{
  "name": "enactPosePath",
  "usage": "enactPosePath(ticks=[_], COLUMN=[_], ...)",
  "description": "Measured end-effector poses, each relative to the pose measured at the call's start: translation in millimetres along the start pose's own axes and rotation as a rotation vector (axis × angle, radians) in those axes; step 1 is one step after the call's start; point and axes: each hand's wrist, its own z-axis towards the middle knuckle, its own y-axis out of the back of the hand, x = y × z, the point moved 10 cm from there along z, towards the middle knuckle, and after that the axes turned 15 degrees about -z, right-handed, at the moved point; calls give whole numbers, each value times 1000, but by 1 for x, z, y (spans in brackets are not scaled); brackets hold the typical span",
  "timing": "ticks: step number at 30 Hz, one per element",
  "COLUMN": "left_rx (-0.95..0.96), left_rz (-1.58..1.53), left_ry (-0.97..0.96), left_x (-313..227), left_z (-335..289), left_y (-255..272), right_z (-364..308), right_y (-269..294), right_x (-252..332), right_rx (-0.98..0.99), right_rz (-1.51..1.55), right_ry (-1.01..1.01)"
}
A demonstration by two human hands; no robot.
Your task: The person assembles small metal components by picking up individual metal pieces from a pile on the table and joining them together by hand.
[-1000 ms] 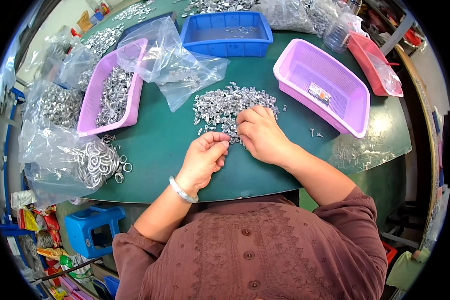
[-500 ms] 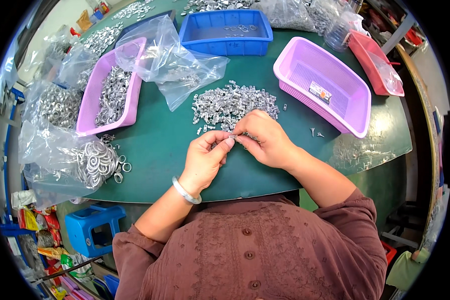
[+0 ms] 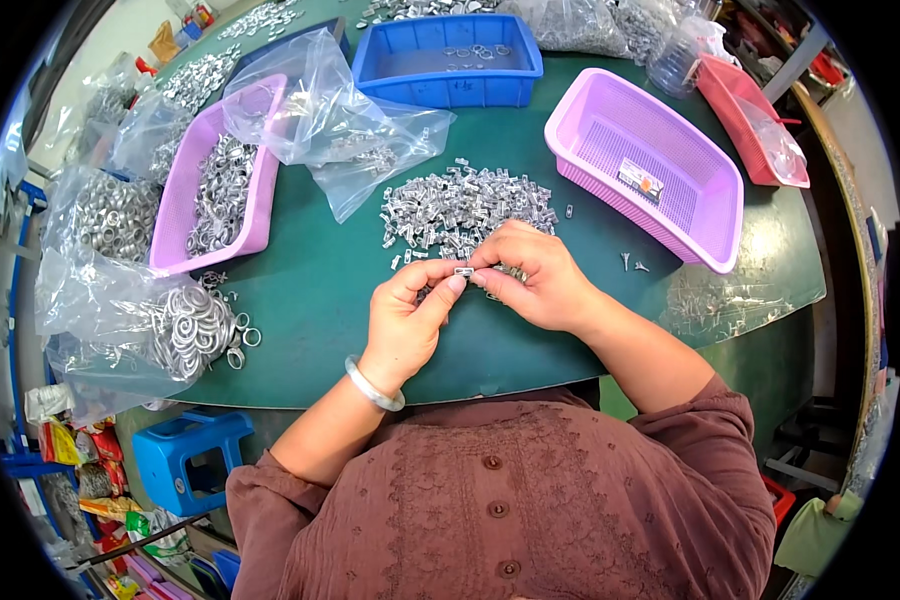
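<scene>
Between the fingertips of both hands is a small silver rectangular metal piece [image 3: 463,271] with an opening in its face. My left hand [image 3: 407,318] pinches its left end between thumb and index finger. My right hand [image 3: 532,277] closes on its right end in the same way, thumb below. Just beyond my hands lies a loose heap of similar small metal pieces [image 3: 465,205]. Part of that heap is hidden behind my right hand. A pale bangle [image 3: 372,385] circles my left wrist.
A purple basket [image 3: 262,215] of metal rings stands left, beside plastic bags [image 3: 120,330] with spilled rings [image 3: 195,325]. A blue bin [image 3: 450,92] is at the back. Another purple basket [image 3: 660,225] and two small metal bits [image 3: 641,267] lie right. A blue stool [image 3: 160,450] stands below the table [image 3: 330,300].
The metal piece now shows its face more plainly between my fingertips. Both hands stay in nearly the same place, and the view has shifted slightly.
</scene>
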Motion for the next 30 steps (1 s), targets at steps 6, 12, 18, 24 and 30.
enactPosePath(ticks=[6,12,18,24,30], left_rx=[-30,-119,-219,13,-101], left_rz=[-72,-508,-745,-838,-687], left_ry=[119,376,476,468,464], left_x=[9,26,33,24,22], left_z=[0,2,4,-3,-5], left_y=[2,17,13,24,25], right_z=[0,50,126,86,26], right_y=[1,23,120,15,-34], right_x=[-6,-40,-84,-33,-10], right_rx=[3,72,-351,192,313], right_rz=[10,-172,-567,-524,-573], right_ry=[-42,-250,-347,80,140])
